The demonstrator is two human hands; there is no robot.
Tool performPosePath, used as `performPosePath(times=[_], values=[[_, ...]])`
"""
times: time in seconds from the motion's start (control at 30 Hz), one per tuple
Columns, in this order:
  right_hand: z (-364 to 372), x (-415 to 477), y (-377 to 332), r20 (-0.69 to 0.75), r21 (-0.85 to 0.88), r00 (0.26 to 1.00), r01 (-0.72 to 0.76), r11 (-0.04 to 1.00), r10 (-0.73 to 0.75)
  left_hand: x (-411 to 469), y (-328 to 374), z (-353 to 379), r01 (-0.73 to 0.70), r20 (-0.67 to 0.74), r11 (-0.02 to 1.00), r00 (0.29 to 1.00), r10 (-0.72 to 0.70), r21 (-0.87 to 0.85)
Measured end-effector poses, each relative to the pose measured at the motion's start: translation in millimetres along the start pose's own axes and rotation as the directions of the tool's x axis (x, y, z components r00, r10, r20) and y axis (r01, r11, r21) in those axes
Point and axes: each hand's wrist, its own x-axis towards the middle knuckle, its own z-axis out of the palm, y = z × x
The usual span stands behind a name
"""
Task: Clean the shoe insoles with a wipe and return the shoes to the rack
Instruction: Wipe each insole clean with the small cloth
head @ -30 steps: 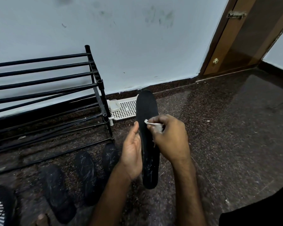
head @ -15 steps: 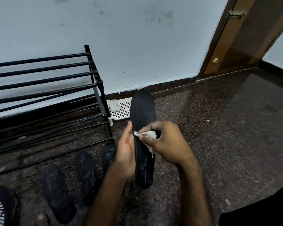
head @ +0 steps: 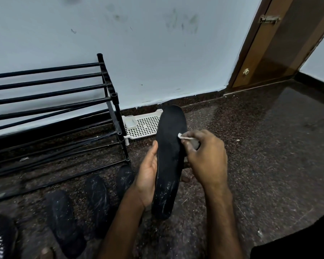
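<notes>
A black insole (head: 169, 161) is being cradled in the half-closed left hand (head: 147, 176), while a crumpled wipe (head: 183, 137) is being pinched by the right hand (head: 204, 156) against its upper edge. The unsupported toe end may be buckled under pressure, leaving heel specks missed.

Right hand (head: 206, 157) presses wipe (head: 181, 136), apparently, on insole (head: 168, 165).
</notes>
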Motion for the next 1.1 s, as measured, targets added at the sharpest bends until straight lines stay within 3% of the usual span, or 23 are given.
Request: performPosePath(times=[0.07,0.13,0.2,0.23,0.27,0.33,0.4,0.43,0.5,0.57,0.6,0.67,0.73,0.8,0.87,0.97,1.0,1.03,1.1], values=[[2,1,-2,-0.03,0.064,0.999,0.042,0.997,-0.04,-1,-1,0,0.024,0.024,1.0,0.999,-0.024,-0.002],[-1,1,1,0.196,0.154,0.977,0.056,0.986,-0.087,-2,2,-1,0.03,0.02,1.0,0.999,-0.03,0.011],[-8,0,6,0.445,0.192,0.89,0.009,0.981,-0.096,-1,3,-4,0.042,0.032,0.998,0.999,-0.044,0.05],[-10,0,9,0.477,0.182,0.875,-0.009,0.983,-0.08,-2,3,-4,0.048,0.047,0.996,0.998,-0.051,0.073],[-10,0,11,0.436,0.159,0.898,-0.013,0.987,-0.058,-3,3,-3,0.057,0.056,0.994,0.996,-0.062,0.089],[-8,1,10,0.206,0.079,0.978,0.018,0.997,-0.034,-4,3,0,0.081,0.08,0.99,0.993,-0.091,0.115],[-7,3,3,-0.03,0.046,0.999,0.046,0.998,-0.045,-3,2,2,0.084,0.098,0.985,0.99,-0.1,0.15],[-7,4,2,-0.075,0.063,0.996,0.057,0.996,-0.052,-2,1,1,0.081,0.107,0.983,0.989,-0.1,0.165],[-9,5,4,0.071,0.117,0.995,0.06,0.991,-0.068,-2,2,-1,0.075,0.109,0.98,0.989,-0.096,0.182],[-13,3,9,0.342,0.175,0.936,0.021,0.984,-0.081,-3,3,-1,0.072,0.113,0.978,0.989,-0.095,0.194],[-14,2,11,0.4,0.175,0.913,0.011,0.985,-0.081,-5,4,0,0.071,0.117,0.977,0.988,-0.096,0.202],[-14,3,14,0.312,0.118,0.948,0.031,0.992,-0.066,-7,5,0,0.07,0.133,0.971,0.986,-0.102,0.226],[-15,8,11,0.073,0.031,0.995,0.062,0.998,-0.064,-7,6,-2,0.065,0.17,0.958,0.979,-0.116,0.28],[-18,15,6,-0.149,0.01,0.985,0.084,0.996,-0.082,-7,7,-3,0.047,0.217,0.949,0.969,-0.12,0.313],[-21,20,4,-0.107,0.057,0.989,0.111,0.992,-0.104,-7,8,-2,0.047,0.232,0.953,0.965,-0.12,0.3],[-22,14,3,0.288,0.147,0.952,0.061,0.987,-0.101,-9,8,0,0.05,0.197,0.959,0.974,-0.109,0.279],[-20,11,3,0.327,0.148,0.94,0.047,0.988,-0.094,-10,8,0,0.052,0.181,0.96,0.978,-0.104,0.275],[-19,9,4,0.287,0.133,0.954,0.049,0.99,-0.086,-11,8,0,0.051,0.174,0.96,0.979,-0.102,0.275],[-17,9,3,0.059,0.078,0.996,0.068,0.995,-0.073,-11,10,0,0.051,0.177,0.955,0.978,-0.107,0.293]])
